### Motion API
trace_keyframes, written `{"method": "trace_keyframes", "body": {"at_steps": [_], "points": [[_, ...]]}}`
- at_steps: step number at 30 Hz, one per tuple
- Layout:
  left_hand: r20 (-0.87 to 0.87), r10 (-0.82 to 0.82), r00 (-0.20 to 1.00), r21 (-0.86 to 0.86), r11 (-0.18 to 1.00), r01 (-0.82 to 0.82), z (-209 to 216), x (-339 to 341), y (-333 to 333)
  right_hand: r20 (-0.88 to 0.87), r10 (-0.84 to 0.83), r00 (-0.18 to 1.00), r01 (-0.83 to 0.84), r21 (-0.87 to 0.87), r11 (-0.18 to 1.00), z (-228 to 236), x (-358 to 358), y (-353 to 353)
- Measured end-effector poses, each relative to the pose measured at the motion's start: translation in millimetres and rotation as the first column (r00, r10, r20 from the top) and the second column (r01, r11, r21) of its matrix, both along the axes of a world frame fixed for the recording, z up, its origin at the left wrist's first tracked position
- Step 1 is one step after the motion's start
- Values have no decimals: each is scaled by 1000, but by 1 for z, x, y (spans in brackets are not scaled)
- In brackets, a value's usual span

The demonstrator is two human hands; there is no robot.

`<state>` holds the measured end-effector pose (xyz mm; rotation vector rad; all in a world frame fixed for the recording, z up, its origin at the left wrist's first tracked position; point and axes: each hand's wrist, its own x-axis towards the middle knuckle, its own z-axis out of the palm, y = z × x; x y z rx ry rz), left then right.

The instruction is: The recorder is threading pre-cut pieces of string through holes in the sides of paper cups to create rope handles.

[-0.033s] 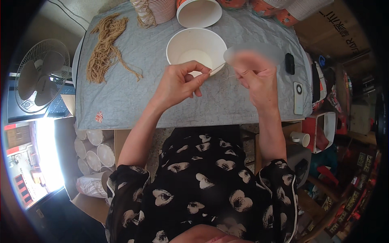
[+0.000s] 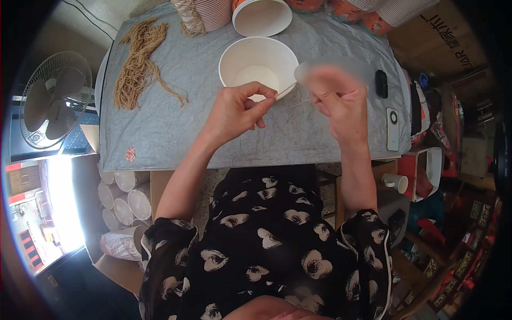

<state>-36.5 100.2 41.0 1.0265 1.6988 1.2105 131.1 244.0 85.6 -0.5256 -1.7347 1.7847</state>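
A white paper bucket [image 2: 250,58] sits open side up on the grey-covered table in front of me. My left hand [image 2: 242,109] pinches its near right rim between thumb and forefinger, with the other fingers curled. To the right of the bucket, my right hand [image 2: 344,109] is raised with its fingers bent in. A thin pale strand [image 2: 304,101] sticks out from its fingertips toward the bucket. A hazy grey patch blurs the upper part of that hand, so its exact grip is partly hidden.
A bundle of tan twine [image 2: 136,64] lies at the left. Stacked buckets [image 2: 208,15] and an orange-sided bucket [image 2: 262,20] stand along the far edge. At the right are a black object [image 2: 381,84] and a phone [image 2: 393,129]. A fan [image 2: 56,101] stands beyond the table's left side.
My right hand has shifted very slightly to the right. My left hand and the bucket look almost the same.
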Motion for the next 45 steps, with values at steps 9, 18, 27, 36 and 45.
{"method": "trace_keyframes", "body": {"at_steps": [9, 18, 27, 36, 45], "points": [[-539, 251, 804, 276, 954, -113, -36, 10, -3, -238, 74, 968, -101, -104, 989, 16, 9, 3], [44, 334, 941, 402, 857, -323, -27, 52, 4, -188, -96, 978, 36, -303, 952, -20, 8, -11], [424, -42, 905, 244, 967, -69, -43, 52, -15, -170, -26, 985, -50, -429, 902, -49, 29, -13], [14, 258, 966, 228, 940, -254, -53, 18, -47, -286, -155, 946, -98, -704, 703, -109, 48, 18], [-288, 265, 920, 271, 944, -187, -52, 18, -51, 79, -237, 968, 240, -558, 795, -142, 36, 8]]}}
